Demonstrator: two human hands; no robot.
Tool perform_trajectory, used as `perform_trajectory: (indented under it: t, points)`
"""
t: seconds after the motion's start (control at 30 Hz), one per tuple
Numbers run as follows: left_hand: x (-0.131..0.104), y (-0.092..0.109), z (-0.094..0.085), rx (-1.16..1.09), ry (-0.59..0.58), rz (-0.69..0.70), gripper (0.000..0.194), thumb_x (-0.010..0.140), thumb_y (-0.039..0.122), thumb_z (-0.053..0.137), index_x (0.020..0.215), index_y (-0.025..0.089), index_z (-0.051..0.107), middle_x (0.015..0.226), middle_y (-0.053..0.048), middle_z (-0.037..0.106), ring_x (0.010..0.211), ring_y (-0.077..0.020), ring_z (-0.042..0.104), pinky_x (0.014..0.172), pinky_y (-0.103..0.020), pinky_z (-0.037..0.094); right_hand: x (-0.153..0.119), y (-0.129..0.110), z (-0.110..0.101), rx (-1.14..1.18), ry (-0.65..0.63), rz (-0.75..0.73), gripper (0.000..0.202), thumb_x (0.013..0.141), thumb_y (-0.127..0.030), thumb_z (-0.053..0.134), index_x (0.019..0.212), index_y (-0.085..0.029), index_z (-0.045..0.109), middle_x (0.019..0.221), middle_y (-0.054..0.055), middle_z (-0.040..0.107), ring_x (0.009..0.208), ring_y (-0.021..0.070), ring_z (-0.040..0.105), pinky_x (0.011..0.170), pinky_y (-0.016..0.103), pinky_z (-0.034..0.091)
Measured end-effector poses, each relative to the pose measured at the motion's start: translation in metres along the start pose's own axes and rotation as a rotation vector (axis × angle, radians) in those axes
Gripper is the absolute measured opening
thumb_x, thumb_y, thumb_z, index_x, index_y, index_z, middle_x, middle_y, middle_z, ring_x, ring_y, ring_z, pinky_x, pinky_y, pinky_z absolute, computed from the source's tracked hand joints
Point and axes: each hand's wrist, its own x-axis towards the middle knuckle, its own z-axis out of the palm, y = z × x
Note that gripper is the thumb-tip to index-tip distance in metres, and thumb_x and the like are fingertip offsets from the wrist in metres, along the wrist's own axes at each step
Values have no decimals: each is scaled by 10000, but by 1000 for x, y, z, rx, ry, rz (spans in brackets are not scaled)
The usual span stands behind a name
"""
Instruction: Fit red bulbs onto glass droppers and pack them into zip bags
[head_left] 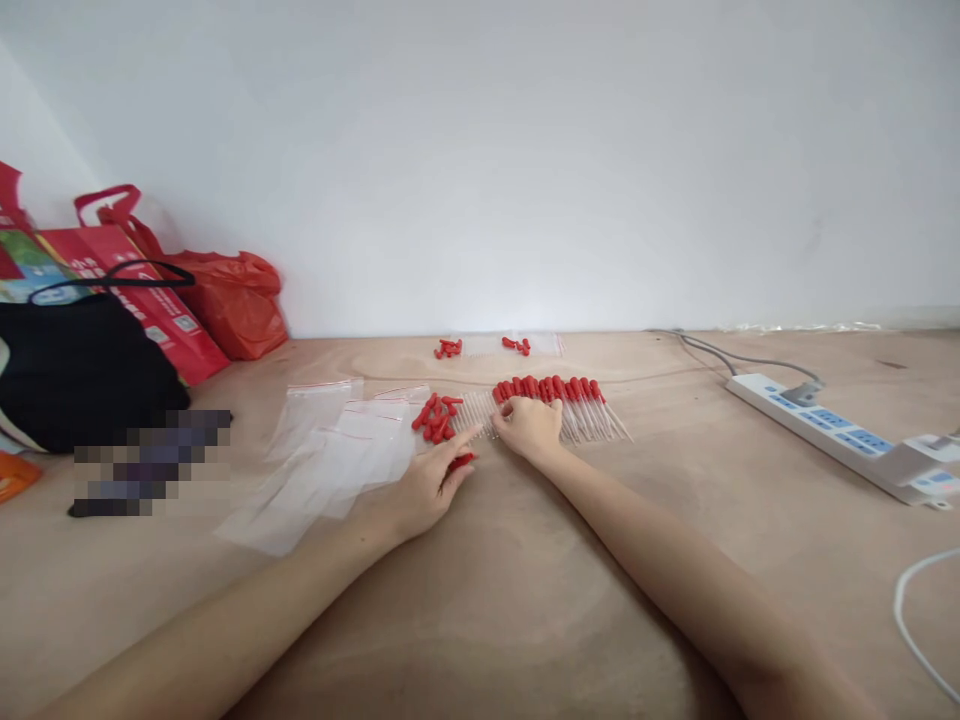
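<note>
Nearest, bare wooden tabletop between the two forearms, white cable looping in at the right edge. Left hand is low over the wood, index finger stretched toward the clear tubes, thumb apart from it; a red cap shows in that gap, can't tell if gripped or lying under the fingers. Just left of that hand, flat clear zip bags overlap in a loose spread, partly behind the forearm; farther left, a pixelated object, not readable. Right hand is a bit farther out, thumb and fingers drawn together at the row of tubes; fingertips too small to tell what they pinch. Clear tubes lie side by side between the hands, no red on their ends; left of them, a small heap of loose red caps. Behind and right of the right hand, red-capped tubes fan out, red ends away from the person. Power strip well off to the right, plugs in. Left side: black bag, red shopping bag and red plastic bag behind it. Farthest on the table, another clear bag with two small red clusters, near the pale wall.
</note>
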Motion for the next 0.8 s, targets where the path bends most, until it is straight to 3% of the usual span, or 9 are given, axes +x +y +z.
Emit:
perform_trajectory:
  t: [0.17,0.3,0.43,0.6,0.7,0.8]
  points:
    - [-7,2,2,56,43,29,146,835,204,456,961,174,523,898,-41,603,812,-144,577,732,-269,471,8,-13,-4,-73,-79,75,254,732,-317,449,775,-152,637,788,107,657,782,216,588,808,390,218]
    - [-2,-2,0,90,104,59,165,838,192,448,969,159,544,874,-54,572,786,-142,560,702,-264,467,17,-17,-10,-80,-175,119,228,689,-259,487,835,-146,619,866,112,647,818,221,586,805,391,236]
    - [-2,-7,-1,121,87,79,185,837,174,443,978,156,563,842,-51,563,755,-141,553,691,-269,468,22,-23,-13,-80,-265,104,214,666,-214,502,836,-163,621,876,101,647,835,227,583,822,414,235]
    - [-4,-10,-4,147,84,70,153,830,177,466,953,151,552,861,-58,604,804,-162,563,727,-299,467,19,-21,-17,-63,-254,72,217,730,-262,458,833,-140,606,882,124,636,843,241,574,817,415,271]
    - [-4,-10,-5,144,71,67,118,827,190,480,899,159,567,842,-49,620,801,-164,568,734,-307,470,6,-1,-19,33,-155,-47,241,799,-258,371,858,-117,557,882,144,618,826,229,565,727,343,344]
    - [-3,-9,-5,134,74,57,142,839,203,462,915,167,577,851,-47,623,802,-162,573,739,-311,475,-19,29,-18,201,-6,-341,187,825,-195,329,859,-132,502,843,108,597,770,181,543,665,281,365]
